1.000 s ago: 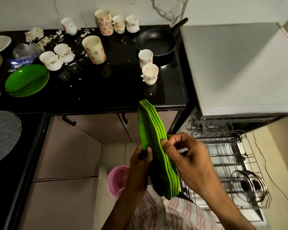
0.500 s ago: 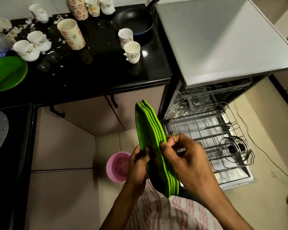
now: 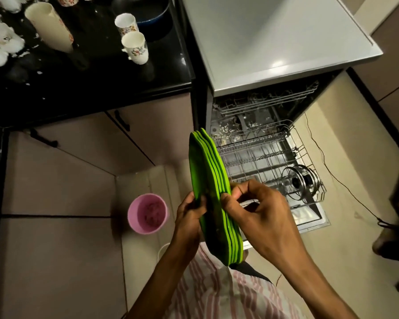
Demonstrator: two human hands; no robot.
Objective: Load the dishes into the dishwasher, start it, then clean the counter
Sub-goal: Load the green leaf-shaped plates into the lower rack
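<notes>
Both hands (image 3: 189,217) around upright plates (image 3: 213,194)

The green plates (image 3: 213,192) look like smooth plastic; the counter (image 3: 101,84) is glossy black stone, the dishwasher rack (image 3: 263,155) shiny metal wire, the cups (image 3: 135,48) glazed ceramic.

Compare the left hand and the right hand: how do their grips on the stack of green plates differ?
The left hand holds the stack of green plastic plates from its left face, thumb pressed on the front plate. The right hand pinches the rims at the right edge with curled fingertips, as if separating one plate. Both hold the same upright stack.
</notes>
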